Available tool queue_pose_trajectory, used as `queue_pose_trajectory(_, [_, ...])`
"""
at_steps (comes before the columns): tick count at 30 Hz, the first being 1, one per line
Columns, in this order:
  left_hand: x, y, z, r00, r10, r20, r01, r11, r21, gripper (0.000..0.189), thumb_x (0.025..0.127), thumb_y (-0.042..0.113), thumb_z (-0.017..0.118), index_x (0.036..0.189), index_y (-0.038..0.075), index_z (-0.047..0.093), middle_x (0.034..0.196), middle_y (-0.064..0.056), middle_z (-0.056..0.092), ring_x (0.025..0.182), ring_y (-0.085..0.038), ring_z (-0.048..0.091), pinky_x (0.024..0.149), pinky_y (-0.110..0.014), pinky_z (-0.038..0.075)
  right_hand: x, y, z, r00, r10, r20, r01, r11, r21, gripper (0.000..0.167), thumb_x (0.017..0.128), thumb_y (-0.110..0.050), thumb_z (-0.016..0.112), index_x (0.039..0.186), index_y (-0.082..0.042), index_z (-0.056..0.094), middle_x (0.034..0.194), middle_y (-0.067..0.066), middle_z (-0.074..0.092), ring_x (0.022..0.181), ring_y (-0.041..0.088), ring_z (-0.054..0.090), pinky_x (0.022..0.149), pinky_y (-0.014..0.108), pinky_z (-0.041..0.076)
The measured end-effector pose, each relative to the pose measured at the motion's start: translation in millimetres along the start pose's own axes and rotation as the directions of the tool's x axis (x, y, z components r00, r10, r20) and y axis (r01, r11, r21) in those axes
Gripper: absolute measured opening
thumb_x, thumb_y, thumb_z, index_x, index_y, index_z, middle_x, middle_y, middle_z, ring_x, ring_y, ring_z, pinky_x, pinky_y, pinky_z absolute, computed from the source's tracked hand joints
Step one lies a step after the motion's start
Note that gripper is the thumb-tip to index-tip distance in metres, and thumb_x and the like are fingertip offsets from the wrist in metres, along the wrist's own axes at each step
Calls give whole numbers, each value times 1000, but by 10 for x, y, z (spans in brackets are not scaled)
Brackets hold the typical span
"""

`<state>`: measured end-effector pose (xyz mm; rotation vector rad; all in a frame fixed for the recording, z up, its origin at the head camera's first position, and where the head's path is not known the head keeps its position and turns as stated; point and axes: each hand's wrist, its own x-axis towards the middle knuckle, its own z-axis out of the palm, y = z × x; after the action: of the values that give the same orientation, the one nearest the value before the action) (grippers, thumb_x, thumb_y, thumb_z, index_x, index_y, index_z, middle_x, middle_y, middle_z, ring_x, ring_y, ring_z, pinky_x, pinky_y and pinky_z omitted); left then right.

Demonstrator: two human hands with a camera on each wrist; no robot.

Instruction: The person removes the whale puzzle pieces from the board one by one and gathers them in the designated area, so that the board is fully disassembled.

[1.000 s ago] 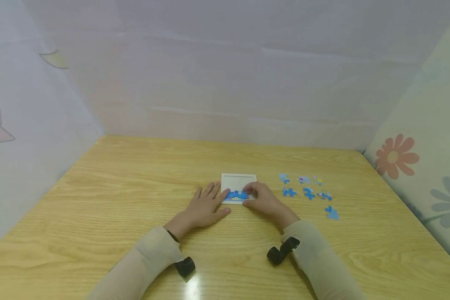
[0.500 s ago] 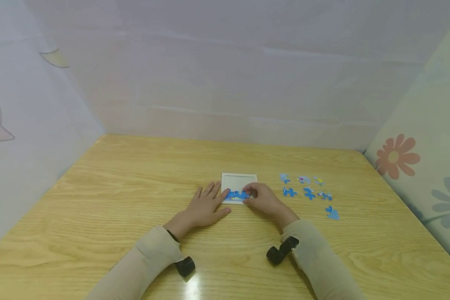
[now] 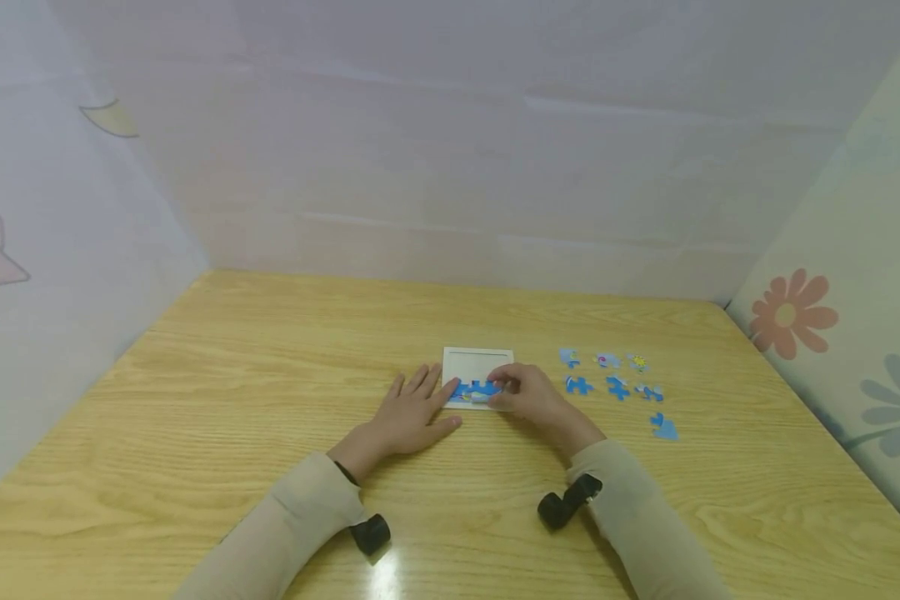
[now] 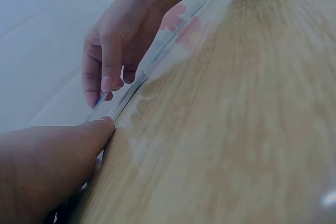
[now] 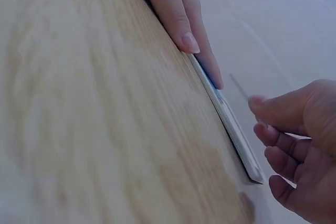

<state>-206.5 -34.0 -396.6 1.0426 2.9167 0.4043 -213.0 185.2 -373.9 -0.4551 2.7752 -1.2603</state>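
Note:
A white puzzle tray (image 3: 477, 361) lies on the table in the head view, with blue jigsaw pieces along its near side. My left hand (image 3: 408, 414) lies with fingers spread at the tray's left edge. Its index fingertip touches the left blue piece (image 3: 461, 390). Over the tray's near right part, my right hand (image 3: 531, 397) pinches a blue jigsaw piece (image 3: 485, 387) between thumb and fingers. From the right wrist view, this piece (image 5: 240, 85) appears as a thin tilted edge, raised above the tray (image 5: 236, 135). The fingers hide part of it.
Several loose jigsaw pieces lie to the right of the tray, among them a blue one (image 3: 617, 387), one with a yellow flower (image 3: 638, 362) and a light blue one (image 3: 665, 427) nearest me. Cloth walls (image 3: 465, 167) stand behind the wooden table (image 3: 307, 333) and at its sides.
My right hand has shifted slightly right, and the pinched piece has lifted and tilted at its right side. The left hand stays in place.

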Motion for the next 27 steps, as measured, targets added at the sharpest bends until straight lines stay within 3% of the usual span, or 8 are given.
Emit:
queue_pose_trajectory(8, [0, -5, 8, 1000, -12, 5, 12, 1000, 13, 63, 88, 53, 27, 139, 17, 18, 141, -16, 7, 128, -30, 4, 96, -52, 4, -92, 38, -224, 995, -98, 3, 98, 995, -14, 26, 78, -13, 64, 102, -4, 61, 90, 3, 56, 75, 18, 47, 58, 29, 41])
queue_pose_trajectory(17, [-8, 22, 2, 1000, -8, -2, 8, 1000, 5, 62, 89, 51, 28, 139, 14, 19, 141, -17, 8, 127, -31, 4, 96, -52, 4, -361, 109, -579, 988, -148, -33, 148, 989, -7, 24, 81, -11, 61, 103, -2, 59, 90, 7, 56, 73, 21, 47, 59, 33, 40])
queue_pose_trajectory(22, [-11, 27, 1, 1000, -8, -1, 8, 1000, 8, 63, 89, 51, 28, 139, 14, 18, 141, -18, 7, 128, -31, 4, 96, -52, 4, -530, 204, -758, 987, -145, -69, 145, 989, -11, 26, 80, -10, 62, 104, 0, 59, 92, 8, 56, 75, 20, 47, 65, 34, 40])
queue_pose_trajectory(27, [-19, 24, -3, 1000, -3, -2, 3, 1000, 9, 62, 89, 50, 29, 139, 13, 19, 141, -18, 8, 127, -31, 4, 96, -52, 5, -695, 364, -931, 990, -105, -96, 103, 994, -23, 28, 81, -15, 62, 106, -3, 59, 94, 7, 57, 76, 18, 47, 64, 31, 41])
